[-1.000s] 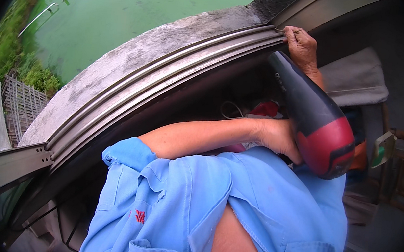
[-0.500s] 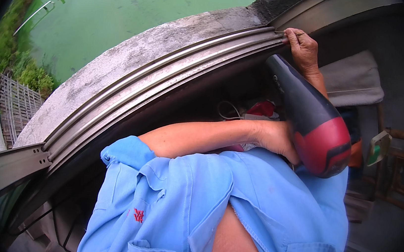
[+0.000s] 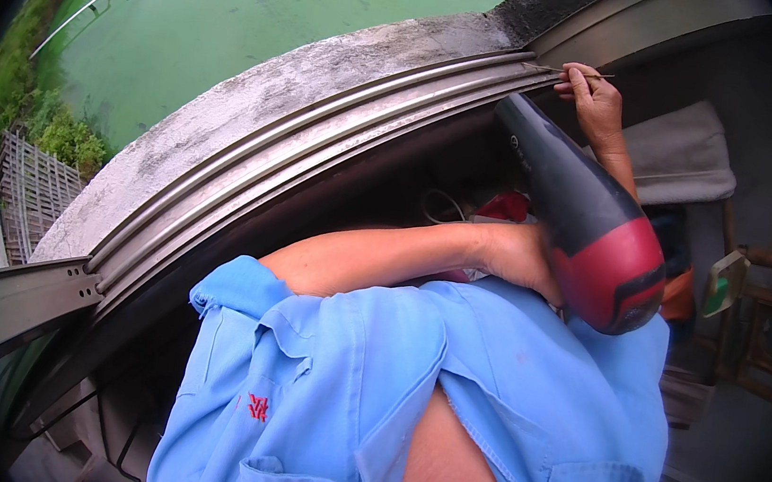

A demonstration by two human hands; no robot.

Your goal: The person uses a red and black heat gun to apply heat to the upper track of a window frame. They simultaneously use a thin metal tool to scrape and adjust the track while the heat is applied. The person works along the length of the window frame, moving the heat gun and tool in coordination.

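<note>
A black and red hair dryer (image 3: 588, 202) is gripped by my left hand (image 3: 522, 257), whose arm crosses in front of my body. The dryer's body covers my fingers and its handle. Its nozzle tilts up and left, close to the right end of the metal window track (image 3: 342, 122). Up there my right hand (image 3: 595, 108) pinches a thin brown stick (image 3: 541, 66) between thumb and fingers. The stick's left tip reaches the end of the track grooves; whether it touches the metal I cannot tell.
Beyond the track runs a rough concrete ledge (image 3: 261, 84), with green water (image 3: 308, 4) below. Metal frame pieces stand at both track ends. A grey cloth (image 3: 677, 155) lies right of my right hand, above wooden furniture (image 3: 771, 328). Red items (image 3: 504, 205) sit behind my left forearm.
My right hand has shifted slightly right and down, away from the track end, and more of the stick shows. The hair dryer has moved a little left and up.
</note>
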